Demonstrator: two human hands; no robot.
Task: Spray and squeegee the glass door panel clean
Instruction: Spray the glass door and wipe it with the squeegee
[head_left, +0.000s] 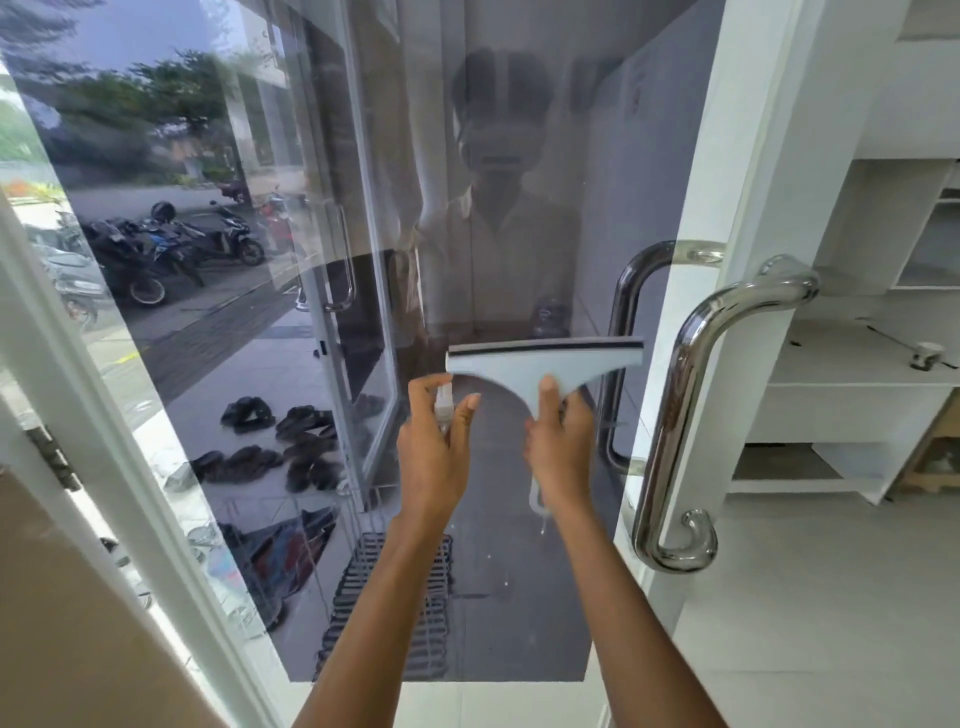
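Observation:
The tinted glass door panel (260, 291) fills the view in a white frame. My right hand (558, 449) grips the handle of a pale blue squeegee (540, 361); its dark rubber blade lies level against the glass at about handle height. My left hand (434, 452) holds a small clear spray bottle (444, 402) just left of the squeegee, its top showing between thumb and fingers. The bottle's body is hidden by the hand.
A chrome pull handle (685, 415) juts from the door's right stile close to my right hand. White shelving (852, 384) stands to the right. Sandals, a drain grate and parked motorbikes show through the glass. A brown panel (67, 623) sits at lower left.

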